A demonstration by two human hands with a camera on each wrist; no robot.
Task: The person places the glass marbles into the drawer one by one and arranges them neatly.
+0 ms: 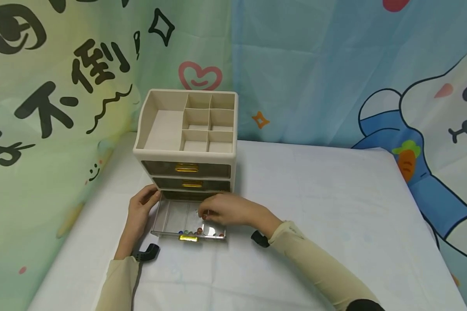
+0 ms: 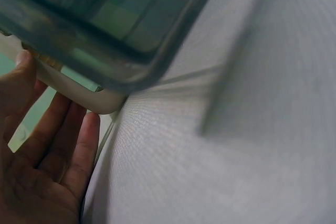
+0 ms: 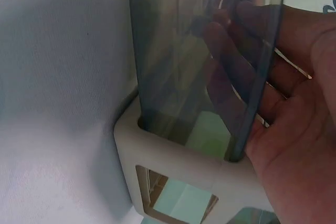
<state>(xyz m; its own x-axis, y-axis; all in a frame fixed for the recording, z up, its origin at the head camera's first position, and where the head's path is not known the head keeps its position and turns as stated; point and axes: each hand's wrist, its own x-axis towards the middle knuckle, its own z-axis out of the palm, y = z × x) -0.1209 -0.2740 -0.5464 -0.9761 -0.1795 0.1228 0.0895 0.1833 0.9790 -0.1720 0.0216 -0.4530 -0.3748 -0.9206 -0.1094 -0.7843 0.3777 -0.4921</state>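
A cream desktop organizer [image 1: 184,156] stands on the white cloth, its clear bottom drawer [image 1: 167,220] pulled out. Several small coloured beads [image 1: 199,231] lie along the drawer's front wall. My right hand [image 1: 227,209] reaches into the drawer from the right, thumb and fingertips pinched together on a small reddish bead [image 1: 204,217]. In the right wrist view, those fingers [image 3: 212,32] show through the drawer's clear wall. My left hand [image 1: 140,211] grips the organizer's lower left corner; the left wrist view shows the thumb [image 2: 23,69] on its cream frame [image 2: 79,90] and the fingers behind.
Two smoky drawers with gold handles [image 1: 187,167] are closed above the open one. The organizer's top has a large bay and several small compartments [image 1: 196,117]. A printed curtain [image 1: 295,77] hangs behind the table [image 1: 315,207] and along its left side.
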